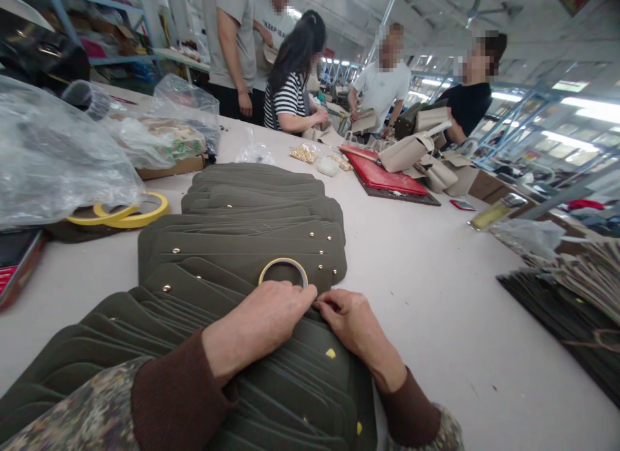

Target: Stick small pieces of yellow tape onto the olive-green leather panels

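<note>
Overlapping dark olive panels spread across the table, some with small gold-coloured studs. My left hand is closed at a roll of yellow tape, which stands up just behind its knuckles. Close beside it, nearly fingertip to fingertip, my right hand is pinched at the right edge of the panels; whatever is between its fingers is too small to make out. Small yellow pieces lie on the nearer panels.
More yellow tape rolls and plastic bags are at the left. A red pad with beige bags lies farther back, near a bottle. Dark strips are stacked at the right. Several people stand behind the table.
</note>
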{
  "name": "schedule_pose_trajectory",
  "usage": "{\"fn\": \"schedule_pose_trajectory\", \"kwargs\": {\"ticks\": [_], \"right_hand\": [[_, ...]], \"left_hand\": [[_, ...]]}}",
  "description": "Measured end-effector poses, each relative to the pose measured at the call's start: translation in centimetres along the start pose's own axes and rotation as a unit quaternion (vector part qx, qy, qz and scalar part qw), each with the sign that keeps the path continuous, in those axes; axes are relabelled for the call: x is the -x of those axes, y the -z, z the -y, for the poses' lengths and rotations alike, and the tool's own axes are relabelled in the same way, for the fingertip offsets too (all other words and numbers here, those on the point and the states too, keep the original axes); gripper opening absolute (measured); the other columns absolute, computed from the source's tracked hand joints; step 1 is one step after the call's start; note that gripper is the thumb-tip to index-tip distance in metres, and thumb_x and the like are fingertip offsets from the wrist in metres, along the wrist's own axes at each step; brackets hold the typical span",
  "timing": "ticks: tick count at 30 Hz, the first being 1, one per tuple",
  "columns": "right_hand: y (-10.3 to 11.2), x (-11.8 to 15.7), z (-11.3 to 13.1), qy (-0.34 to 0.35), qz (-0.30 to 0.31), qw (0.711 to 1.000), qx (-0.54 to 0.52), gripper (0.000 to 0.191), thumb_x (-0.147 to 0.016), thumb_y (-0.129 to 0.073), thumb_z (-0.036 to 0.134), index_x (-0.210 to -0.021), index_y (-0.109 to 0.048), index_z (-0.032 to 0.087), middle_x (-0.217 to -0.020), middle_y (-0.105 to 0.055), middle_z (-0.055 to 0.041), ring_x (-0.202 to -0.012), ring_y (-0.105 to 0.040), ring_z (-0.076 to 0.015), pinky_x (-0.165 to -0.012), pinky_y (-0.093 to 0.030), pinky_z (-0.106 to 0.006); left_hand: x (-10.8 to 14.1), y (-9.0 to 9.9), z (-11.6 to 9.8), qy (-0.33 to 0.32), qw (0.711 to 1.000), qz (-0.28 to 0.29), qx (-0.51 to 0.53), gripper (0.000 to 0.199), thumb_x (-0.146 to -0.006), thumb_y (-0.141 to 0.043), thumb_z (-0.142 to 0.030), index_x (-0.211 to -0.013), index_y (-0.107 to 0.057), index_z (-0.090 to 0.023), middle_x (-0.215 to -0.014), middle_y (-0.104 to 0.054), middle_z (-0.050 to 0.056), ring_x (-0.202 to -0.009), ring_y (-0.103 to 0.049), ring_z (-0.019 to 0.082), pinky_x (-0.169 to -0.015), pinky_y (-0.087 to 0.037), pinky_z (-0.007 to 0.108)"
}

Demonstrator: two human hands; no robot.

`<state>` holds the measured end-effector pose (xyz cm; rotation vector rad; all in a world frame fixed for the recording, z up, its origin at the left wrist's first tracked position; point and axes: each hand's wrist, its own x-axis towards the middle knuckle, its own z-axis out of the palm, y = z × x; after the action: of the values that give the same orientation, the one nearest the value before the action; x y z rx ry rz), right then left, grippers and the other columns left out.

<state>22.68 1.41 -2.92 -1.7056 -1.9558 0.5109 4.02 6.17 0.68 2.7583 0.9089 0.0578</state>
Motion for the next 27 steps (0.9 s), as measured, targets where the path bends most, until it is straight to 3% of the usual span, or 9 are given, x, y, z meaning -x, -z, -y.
{"fn": "schedule_pose_trajectory", "kwargs": {"ticks": [3,7,9,12,14,18,22,27], "right_hand": [[0.2,0.0,0.0,0.012,-0.013,0.999,0.031,0.011,-0.081,-0.065,0.017,-0.074,-0.072,0.020,-0.068,-0.068,-0.0012,-0.061,-0.060,-0.0145,-0.059,-0.043,-0.024],[1.1,0.1,0.0,0.006,0.055,0.998,0.001,0.033,-0.088,-0.059,0.027,-0.056,-0.065,0.019,-0.050,-0.058,0.0025,-0.044,-0.048,-0.0097,-0.045,-0.032,-0.021],[1.5,0.1,0.0,0.009,0.064,0.997,-0.034,0.034,-0.088,-0.059,0.027,-0.055,-0.065,0.018,-0.049,-0.058,0.0027,-0.044,-0.048,-0.0095,-0.044,-0.032,-0.021],[1.9,-0.1,0.4,0.025,-0.038,0.992,-0.119,0.014,-0.085,-0.061,0.020,-0.077,-0.073,0.019,-0.070,-0.069,-0.0006,-0.061,-0.060,-0.0136,-0.058,-0.045,-0.023],[2.1,-0.1,0.8,0.053,-0.105,0.979,-0.166,0.013,-0.084,-0.061,0.017,-0.090,-0.072,0.018,-0.080,-0.071,-0.0030,-0.069,-0.063,-0.0153,-0.066,-0.048,-0.026],[2.1,-0.1,1.8,0.146,-0.138,0.962,-0.182,0.019,-0.082,-0.061,0.011,-0.098,-0.068,0.017,-0.086,-0.070,-0.0048,-0.073,-0.062,-0.0150,-0.070,-0.051,-0.027],[1.6,-0.3,2.5,0.196,-0.146,0.958,-0.150,0.015,-0.084,-0.057,0.009,-0.091,-0.067,0.018,-0.082,-0.069,-0.0050,-0.073,-0.062,-0.0149,-0.069,-0.050,-0.026],[0.4,-0.5,2.5,0.187,-0.187,0.960,-0.091,0.014,-0.081,-0.053,0.008,-0.076,-0.064,0.016,-0.066,-0.063,-0.0026,-0.059,-0.058,-0.0131,-0.057,-0.045,-0.024]], "left_hand": [[0.2,-0.2,0.3,-0.004,0.999,-0.037,0.023,0.020,-0.090,-0.039,-0.010,-0.094,-0.055,-0.021,-0.085,-0.066,0.004,-0.078,-0.064,0.019,-0.068,-0.049,0.029],[0.5,0.0,0.8,-0.037,0.989,-0.122,0.074,0.020,-0.094,-0.039,-0.015,-0.104,-0.055,-0.023,-0.093,-0.067,0.001,-0.087,-0.064,0.016,-0.075,-0.050,0.026],[0.6,0.0,1.0,-0.051,0.984,-0.141,0.100,0.023,-0.095,-0.039,-0.017,-0.112,-0.052,-0.024,-0.098,-0.069,0.000,-0.087,-0.067,0.014,-0.075,-0.050,0.024],[0.8,-0.2,1.0,-0.055,0.981,-0.153,0.107,0.034,-0.096,-0.040,-0.019,-0.129,-0.041,-0.027,-0.104,-0.070,0.001,-0.087,-0.069,0.015,-0.073,-0.052,0.025],[0.8,-0.4,0.9,-0.045,0.981,-0.160,0.099,0.043,-0.096,-0.041,-0.020,-0.137,-0.031,-0.026,-0.105,-0.071,0.003,-0.086,-0.070,0.017,-0.071,-0.053,0.026],[0.8,-0.3,0.6,-0.023,0.983,-0.159,0.089,0.037,-0.095,-0.041,-0.021,-0.131,-0.033,-0.022,-0.091,-0.073,0.003,-0.077,-0.071,0.019,-0.062,-0.052,0.026],[0.7,-0.1,0.4,-0.027,0.985,-0.139,0.100,0.029,-0.096,-0.040,-0.021,-0.125,-0.035,-0.023,-0.088,-0.072,0.001,-0.076,-0.071,0.018,-0.060,-0.050,0.025],[0.6,-0.5,0.5,-0.012,0.986,-0.124,0.106,0.022,-0.094,-0.042,-0.016,-0.115,-0.042,-0.023,-0.086,-0.071,-0.001,-0.075,-0.070,0.016,-0.058,-0.047,0.022]]}}
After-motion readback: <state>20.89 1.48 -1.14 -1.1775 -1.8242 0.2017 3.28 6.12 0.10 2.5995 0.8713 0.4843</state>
